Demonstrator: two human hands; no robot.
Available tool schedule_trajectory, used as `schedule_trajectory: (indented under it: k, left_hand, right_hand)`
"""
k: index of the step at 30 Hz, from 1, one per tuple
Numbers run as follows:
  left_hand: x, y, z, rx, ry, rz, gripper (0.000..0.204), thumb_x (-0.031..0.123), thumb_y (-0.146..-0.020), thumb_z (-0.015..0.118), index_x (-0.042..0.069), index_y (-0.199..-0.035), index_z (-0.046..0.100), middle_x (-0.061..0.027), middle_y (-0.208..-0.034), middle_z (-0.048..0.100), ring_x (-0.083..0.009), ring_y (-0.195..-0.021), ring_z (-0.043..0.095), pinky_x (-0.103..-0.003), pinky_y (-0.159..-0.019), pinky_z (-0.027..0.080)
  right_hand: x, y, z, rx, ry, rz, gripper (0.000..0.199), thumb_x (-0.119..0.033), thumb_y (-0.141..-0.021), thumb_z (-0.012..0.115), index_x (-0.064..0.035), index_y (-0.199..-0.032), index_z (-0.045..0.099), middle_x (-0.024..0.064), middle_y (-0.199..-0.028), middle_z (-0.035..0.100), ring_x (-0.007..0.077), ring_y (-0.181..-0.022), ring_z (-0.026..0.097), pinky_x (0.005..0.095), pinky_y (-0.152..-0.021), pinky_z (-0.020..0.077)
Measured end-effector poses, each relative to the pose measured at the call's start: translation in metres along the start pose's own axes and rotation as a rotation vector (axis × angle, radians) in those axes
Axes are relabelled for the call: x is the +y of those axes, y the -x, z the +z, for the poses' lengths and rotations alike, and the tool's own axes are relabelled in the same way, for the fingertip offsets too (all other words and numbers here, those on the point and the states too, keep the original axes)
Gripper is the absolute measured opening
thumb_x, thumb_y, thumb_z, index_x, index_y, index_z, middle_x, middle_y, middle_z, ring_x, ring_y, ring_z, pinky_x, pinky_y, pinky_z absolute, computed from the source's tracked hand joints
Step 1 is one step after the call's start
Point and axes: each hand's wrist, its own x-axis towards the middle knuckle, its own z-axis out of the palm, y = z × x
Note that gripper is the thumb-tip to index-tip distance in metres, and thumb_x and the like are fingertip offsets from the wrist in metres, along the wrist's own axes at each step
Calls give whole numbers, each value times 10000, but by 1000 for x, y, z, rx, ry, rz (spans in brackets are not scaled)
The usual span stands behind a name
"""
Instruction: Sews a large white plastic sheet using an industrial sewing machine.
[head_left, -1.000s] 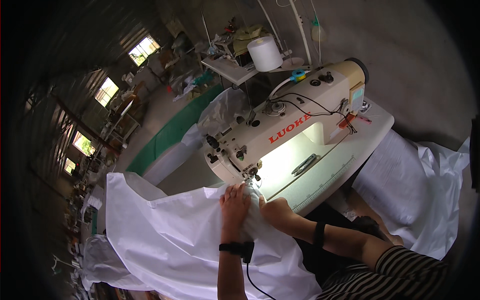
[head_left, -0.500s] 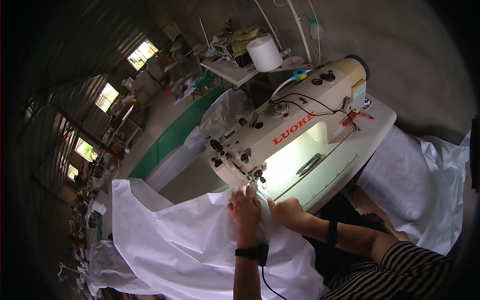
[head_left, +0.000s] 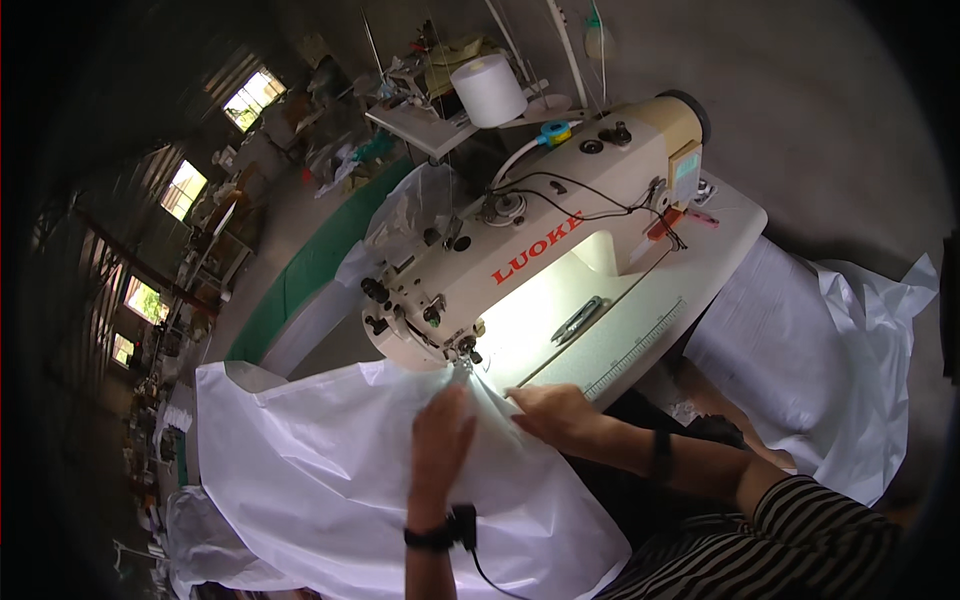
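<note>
A big sheet of white fabric (head_left: 300, 430) drapes over the front of the sewing machine (head_left: 540, 240), with its gathered edge running up to the lit needle area (head_left: 462, 352). My left hand (head_left: 440, 440) is over the fabric just in front of the needle, slightly blurred, its fingers stretched out and the thumb apart. To its right, my right hand (head_left: 556, 412) is closed, pinching the fabric edge beside the machine bed. Its fingertips are partly hidden by the hand.
Small metal thread snips (head_left: 578, 320) lie on the machine bed. A white thread cone (head_left: 488, 90) stands behind the machine. More white fabric (head_left: 800, 350) hangs at the right, and a green panel (head_left: 310, 275) runs behind to the left. A cable trails from my left wristband (head_left: 440, 532).
The whole view has shifted, so the machine sits further left. My left hand has drawn back a little from the needle, its thumb now apart. My right hand stays at the fabric edge.
</note>
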Motion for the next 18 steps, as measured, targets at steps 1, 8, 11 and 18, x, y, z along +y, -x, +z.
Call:
schedule_trajectory:
  k: [1, 8, 11, 18]
  left_hand:
    - [23, 36, -3, -34, 128, -108, 524, 251, -879, 670, 65, -1344, 515, -138, -1419, 499, -304, -1310, 463, -465, -1088, 350]
    - [64, 204, -51, -211, -331, -850, 570, 194, -892, 634, 59, -1416, 455, -165, -1521, 380, -370, -1383, 378, -561, -1155, 233]
    - [111, 193, -48, 242, 716, -930, 501, 5, -890, 598, 23, -1374, 470, -138, -1423, 449, -284, -1115, 604, -373, -863, 532]
    - [217, 165, 38, -25, 260, -693, 899, 222, -724, 799, 75, -1469, 318, -224, -1432, 394, -392, -1286, 460, -516, -1072, 368]
  right_hand:
    - [2, 19, -22, -65, 8, 59, 285, -344, -911, 630, -60, -894, 634, 113, -711, 629, 277, -693, 677, 375, -589, 542]
    - [-16, 130, -54, -1090, -614, 148, 541, -502, -946, 564, -46, -1233, 614, 148, -1009, 693, 331, -927, 670, 406, -830, 531]
    - [-55, 148, -32, -861, -713, -110, 512, -425, -944, 592, -39, -1279, 571, 159, -1123, 656, 343, -996, 646, 414, -883, 523]
    - [-55, 152, -46, -1430, -551, -250, 352, -273, -931, 598, -65, -1214, 609, 147, -1134, 652, 348, -1010, 642, 428, -882, 514]
